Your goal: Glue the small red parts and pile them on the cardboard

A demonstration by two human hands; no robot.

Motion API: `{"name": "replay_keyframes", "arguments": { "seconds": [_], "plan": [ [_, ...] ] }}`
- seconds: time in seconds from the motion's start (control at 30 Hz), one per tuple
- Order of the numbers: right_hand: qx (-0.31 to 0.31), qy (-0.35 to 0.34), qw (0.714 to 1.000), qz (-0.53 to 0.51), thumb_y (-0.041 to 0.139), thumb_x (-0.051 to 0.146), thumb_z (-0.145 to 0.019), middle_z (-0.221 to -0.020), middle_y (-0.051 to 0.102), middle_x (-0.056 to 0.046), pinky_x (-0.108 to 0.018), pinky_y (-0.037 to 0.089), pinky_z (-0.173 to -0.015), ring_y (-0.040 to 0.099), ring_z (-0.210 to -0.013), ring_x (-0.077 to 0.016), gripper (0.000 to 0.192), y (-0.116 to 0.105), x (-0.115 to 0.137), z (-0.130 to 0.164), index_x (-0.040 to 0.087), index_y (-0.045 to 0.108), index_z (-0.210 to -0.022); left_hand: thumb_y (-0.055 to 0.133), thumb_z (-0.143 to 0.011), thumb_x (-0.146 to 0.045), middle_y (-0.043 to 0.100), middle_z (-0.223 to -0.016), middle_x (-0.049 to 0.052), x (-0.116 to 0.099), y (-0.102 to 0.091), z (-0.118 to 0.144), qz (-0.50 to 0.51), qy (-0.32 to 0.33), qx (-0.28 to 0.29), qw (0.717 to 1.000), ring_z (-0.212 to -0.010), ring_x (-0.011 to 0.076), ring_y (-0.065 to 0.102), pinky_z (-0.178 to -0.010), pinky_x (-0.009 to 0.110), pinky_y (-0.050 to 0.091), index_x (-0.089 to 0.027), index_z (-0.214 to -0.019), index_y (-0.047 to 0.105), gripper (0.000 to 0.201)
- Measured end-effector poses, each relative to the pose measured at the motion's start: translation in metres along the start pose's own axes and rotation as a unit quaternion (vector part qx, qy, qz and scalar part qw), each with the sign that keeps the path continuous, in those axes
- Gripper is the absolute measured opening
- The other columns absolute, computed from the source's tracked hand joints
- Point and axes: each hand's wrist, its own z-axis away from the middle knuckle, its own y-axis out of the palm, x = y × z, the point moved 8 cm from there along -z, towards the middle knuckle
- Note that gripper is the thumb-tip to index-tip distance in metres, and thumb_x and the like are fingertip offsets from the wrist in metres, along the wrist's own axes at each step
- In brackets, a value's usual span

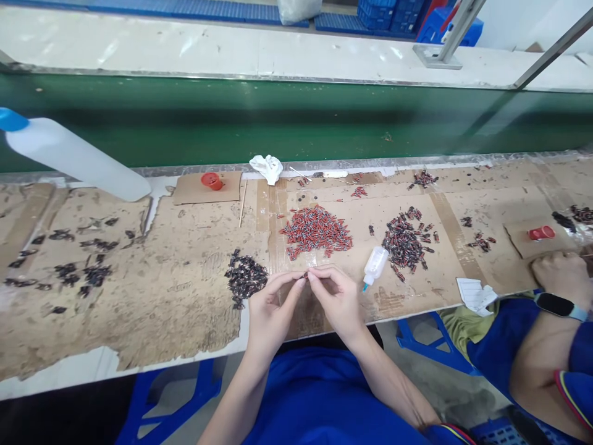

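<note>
My left hand (pixel 273 306) and my right hand (pixel 336 296) meet fingertip to fingertip over the front edge of the cardboard-covered bench (pixel 176 290). Between the pinched fingers sits one tiny dark part (pixel 306 274), too small to make out. Just left of my left hand lies a heap of dark small parts (pixel 245 278). Beyond my hands is a heap of red small parts (pixel 315 230). A small white squeeze bottle with a blue tip (pixel 374 266) lies right of my right hand, next to a mixed red-and-dark pile (pixel 406 242).
A co-worker's hand (pixel 563 278) with a wristband rests at the right edge near a red cap (pixel 541 233). Another red cap (pixel 212 180), a crumpled white cloth (pixel 267 167), a large white bottle (pixel 69 157) and a green conveyor belt (pixel 278 117) lie farther back. Scattered dark parts (pixel 74 259) cover the left.
</note>
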Motion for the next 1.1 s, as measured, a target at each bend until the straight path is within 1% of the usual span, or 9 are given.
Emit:
{"name": "replay_keyframes", "arguments": {
  "seconds": [0.27,0.47,0.57,0.67,0.77,0.83,0.93,1.03,1.1],
  "plan": [
    [0.000,-0.033,0.999,0.014,0.064,0.020,-0.086,-0.083,0.073,-0.005,-0.032,0.056,-0.076,0.069,-0.082,-0.0181,0.008,-0.004,0.005,0.001,0.021,0.073,-0.084,0.068,-0.079,-0.031,0.073,-0.088,0.005,-0.004,0.002,0.003,-0.018,0.003,-0.004,1.000,-0.087,0.0187,0.068,-0.083,0.031,0.055,-0.020,-0.087,0.073,0.014],
    [-0.017,-0.093,0.993,0.075,0.061,0.020,-0.089,-0.087,0.073,-0.005,-0.032,0.056,-0.077,0.068,-0.085,-0.0183,0.013,-0.016,0.021,0.008,0.023,0.073,-0.093,0.062,-0.085,-0.032,0.071,-0.093,0.006,-0.010,0.022,0.008,-0.013,0.039,0.036,0.999,-0.093,0.0190,0.067,-0.087,0.033,0.054,-0.021,-0.089,0.069,0.014],
    [-0.042,-0.111,0.985,0.125,0.060,0.021,-0.090,-0.087,0.074,-0.005,-0.034,0.056,-0.079,0.068,-0.085,-0.0191,0.014,-0.033,0.022,0.006,0.023,0.073,-0.091,0.064,-0.084,-0.035,0.072,-0.103,0.007,-0.013,0.031,0.007,-0.037,0.061,0.095,0.993,-0.101,0.0206,0.067,-0.094,0.036,0.051,-0.022,-0.112,0.062,0.031],
    [-0.141,-0.063,0.974,0.166,0.060,0.028,-0.089,-0.088,0.073,-0.007,-0.036,0.056,-0.076,0.068,-0.082,-0.0199,0.015,-0.076,0.009,-0.004,0.020,0.072,-0.089,0.063,-0.085,-0.037,0.070,-0.114,0.008,-0.013,0.020,-0.001,-0.139,0.084,0.107,0.981,-0.112,0.0235,0.063,-0.102,0.043,0.043,-0.024,-0.127,0.053,0.045],
    [-0.240,-0.024,0.940,0.241,0.058,0.038,-0.087,-0.097,0.072,-0.011,-0.039,0.056,-0.077,0.067,-0.086,-0.0222,0.027,-0.125,0.003,-0.012,0.017,0.071,-0.098,0.058,-0.088,-0.034,0.072,-0.107,0.008,-0.011,-0.009,-0.014,-0.309,0.091,0.043,0.946,-0.108,0.0280,0.061,-0.101,0.051,0.037,-0.025,-0.103,0.066,0.019],
    [-0.276,-0.028,0.901,0.334,0.055,0.042,-0.087,-0.101,0.072,-0.013,-0.043,0.052,-0.085,0.065,-0.093,-0.0249,0.032,-0.144,0.010,-0.015,0.016,0.071,-0.099,0.058,-0.087,-0.031,0.073,-0.101,0.009,-0.007,-0.021,-0.020,-0.394,0.079,0.022,0.916,-0.106,0.0308,0.059,-0.097,0.053,0.034,-0.025,-0.094,0.068,0.014],
    [-0.261,0.019,0.861,0.436,0.055,0.051,-0.085,-0.098,0.072,-0.015,-0.047,0.048,-0.087,0.063,-0.093,-0.0286,0.043,-0.147,0.012,-0.017,0.015,0.070,-0.102,0.059,-0.085,-0.028,0.074,-0.093,0.010,0.001,-0.023,-0.025,-0.437,0.075,0.032,0.896,-0.104,0.0329,0.056,-0.094,0.054,0.031,-0.025,-0.088,0.070,0.011],
    [-0.191,0.109,0.870,0.441,0.062,0.056,-0.079,-0.077,0.071,-0.011,-0.041,0.048,-0.073,0.064,-0.072,-0.0267,0.050,-0.130,-0.006,-0.018,0.013,0.068,-0.106,0.058,-0.084,-0.025,0.074,-0.083,0.009,0.006,-0.016,-0.026,-0.419,0.090,0.027,0.903,-0.097,0.0334,0.054,-0.093,0.056,0.027,-0.026,-0.081,0.071,0.014],
    [-0.159,0.134,0.879,0.429,0.068,0.050,-0.074,-0.071,0.069,-0.009,-0.037,0.047,-0.067,0.064,-0.066,-0.0261,0.045,-0.120,-0.016,-0.019,0.014,0.069,-0.101,0.055,-0.084,-0.023,0.074,-0.079,0.009,0.008,-0.012,-0.026,-0.395,0.103,0.018,0.913,-0.092,0.0331,0.053,-0.093,0.057,0.025,-0.028,-0.076,0.071,0.019]
  ]
}}
